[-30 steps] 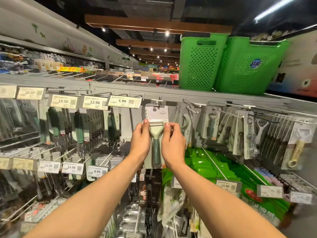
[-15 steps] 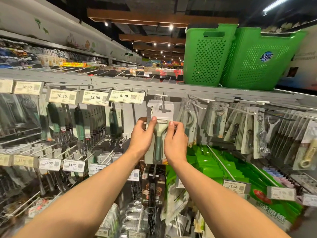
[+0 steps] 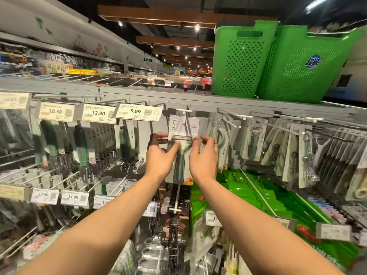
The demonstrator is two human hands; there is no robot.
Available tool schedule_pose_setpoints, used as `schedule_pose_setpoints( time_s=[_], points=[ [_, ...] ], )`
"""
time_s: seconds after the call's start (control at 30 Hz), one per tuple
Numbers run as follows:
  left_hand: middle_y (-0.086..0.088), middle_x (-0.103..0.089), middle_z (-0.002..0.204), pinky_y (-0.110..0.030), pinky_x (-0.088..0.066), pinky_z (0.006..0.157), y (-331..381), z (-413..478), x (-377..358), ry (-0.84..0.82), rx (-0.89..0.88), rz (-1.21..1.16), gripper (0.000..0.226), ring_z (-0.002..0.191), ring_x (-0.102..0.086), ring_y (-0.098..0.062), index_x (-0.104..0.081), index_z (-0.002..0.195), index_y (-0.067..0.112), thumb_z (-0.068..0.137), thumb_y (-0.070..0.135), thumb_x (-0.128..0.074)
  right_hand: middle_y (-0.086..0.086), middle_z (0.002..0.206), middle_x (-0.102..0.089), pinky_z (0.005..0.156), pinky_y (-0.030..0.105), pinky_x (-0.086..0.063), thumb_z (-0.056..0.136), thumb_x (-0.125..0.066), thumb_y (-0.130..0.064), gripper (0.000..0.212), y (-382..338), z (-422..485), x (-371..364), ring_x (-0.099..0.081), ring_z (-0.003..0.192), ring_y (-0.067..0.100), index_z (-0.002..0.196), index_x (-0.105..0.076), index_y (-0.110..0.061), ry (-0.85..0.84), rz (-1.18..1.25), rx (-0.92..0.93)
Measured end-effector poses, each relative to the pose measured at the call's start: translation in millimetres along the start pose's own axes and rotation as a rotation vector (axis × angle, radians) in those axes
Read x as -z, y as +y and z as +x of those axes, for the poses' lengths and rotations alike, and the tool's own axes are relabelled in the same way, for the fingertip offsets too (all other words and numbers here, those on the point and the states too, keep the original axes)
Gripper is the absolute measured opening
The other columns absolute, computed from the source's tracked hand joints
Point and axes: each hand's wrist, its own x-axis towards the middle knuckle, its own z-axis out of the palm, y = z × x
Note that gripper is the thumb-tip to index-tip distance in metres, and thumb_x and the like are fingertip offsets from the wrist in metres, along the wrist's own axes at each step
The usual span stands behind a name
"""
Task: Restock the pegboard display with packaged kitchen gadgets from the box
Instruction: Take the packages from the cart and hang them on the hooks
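Observation:
A packaged peeler [image 3: 183,128], with a grey-green handle on a white card, hangs by its hole from a peg hook [image 3: 184,111] at the top middle of the pegboard. My left hand [image 3: 160,155] is at the card's left edge, with its thumb on the card front and its fingers spread beside the edge. At the right edge, my right hand [image 3: 203,155] has its thumb tip touching the card and its fingers loosely curled off to the side. Neither hand wraps around the pack. No box is in view.
More carded gadgets [image 3: 252,139] hang on hooks to the right, and dark-handled tools [image 3: 81,143] to the left under price tags [image 3: 137,112]. Two green baskets [image 3: 244,60] stand on the top shelf. Green packs [image 3: 248,193] and long bare hooks [image 3: 256,191] jut out below.
The peeler pack went up and onto the peg hook. Both hands have loosened from a firm grip to spread fingers with only the thumbs on the card.

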Motion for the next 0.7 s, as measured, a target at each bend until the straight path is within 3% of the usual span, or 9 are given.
schedule_pose_setpoints(
  time_s=[0.13, 0.23, 0.3, 0.37, 0.53, 0.7],
  points=[
    [0.008, -0.059, 0.128, -0.04, -0.053, 0.102, -8.3, 7.9, 0.7, -0.058, 0.036, -0.057, 0.045, 0.113, -0.063, -0.012, -0.05, 0.135, 0.037, 0.097, 0.032, -0.074, -0.002, 0.153, -0.049, 0.114, 0.046, -0.038, 0.095, -0.04, -0.074, 0.071, 14.5, 4.1, -3.9, -0.043, 0.142, 0.024, 0.154, -0.033, -0.034, -0.127, 0.031, -0.02],
    [0.01, -0.052, 0.135, -0.021, -0.045, 0.086, -7.1, 12.6, 3.2, -0.146, 0.087, -0.105, 0.048, 0.104, -0.053, 0.01, -0.045, 0.15, 0.037, 0.106, 0.027, -0.06, 0.0, 0.16, -0.041, 0.12, 0.045, -0.031, 0.091, -0.052, -0.074, 0.085, 16.5, 5.4, -3.4, -0.036, 0.148, 0.024, 0.16, -0.02, -0.036, -0.242, 0.094, -0.04],
    [0.013, -0.055, 0.129, -0.026, -0.042, 0.088, -8.5, 15.6, 2.4, -0.203, 0.123, -0.088, 0.048, 0.105, -0.056, 0.002, -0.043, 0.153, 0.041, 0.107, 0.03, -0.051, 0.0, 0.162, -0.038, 0.121, 0.044, -0.029, 0.093, -0.056, -0.068, 0.086, 16.3, 6.6, -3.1, -0.034, 0.15, 0.023, 0.162, -0.017, -0.034, -0.275, 0.108, -0.021],
    [0.013, -0.056, 0.131, -0.029, -0.038, 0.098, -11.7, 17.1, 1.0, -0.251, 0.134, -0.056, 0.048, 0.118, -0.054, -0.008, -0.04, 0.156, 0.044, 0.109, 0.034, -0.046, 0.0, 0.163, -0.037, 0.121, 0.041, -0.028, 0.097, -0.058, -0.061, 0.082, 16.7, 6.7, -3.5, -0.032, 0.151, 0.021, 0.163, -0.018, -0.031, -0.291, 0.127, 0.001],
    [0.01, -0.059, 0.132, -0.028, -0.039, 0.103, -21.0, 20.3, -5.1, -0.272, 0.141, -0.06, 0.048, 0.128, -0.054, -0.013, -0.041, 0.157, 0.04, 0.111, 0.031, -0.05, -0.002, 0.163, -0.037, 0.123, 0.039, -0.026, 0.102, -0.053, -0.052, 0.073, 21.7, 10.1, -9.5, -0.032, 0.151, 0.019, 0.162, -0.022, -0.026, -0.285, 0.1, 0.032],
    [0.006, -0.059, 0.144, -0.005, -0.046, 0.089, -30.8, 24.1, -9.9, -0.157, 0.056, -0.023, 0.05, 0.122, -0.062, -0.01, -0.048, 0.156, 0.03, 0.107, 0.024, -0.06, -0.006, 0.162, -0.038, 0.123, 0.04, -0.028, 0.103, -0.047, -0.057, 0.069, 29.3, 14.9, -27.1, -0.034, 0.149, 0.016, 0.162, -0.024, -0.03, -0.255, 0.104, 0.027]
  ],
)
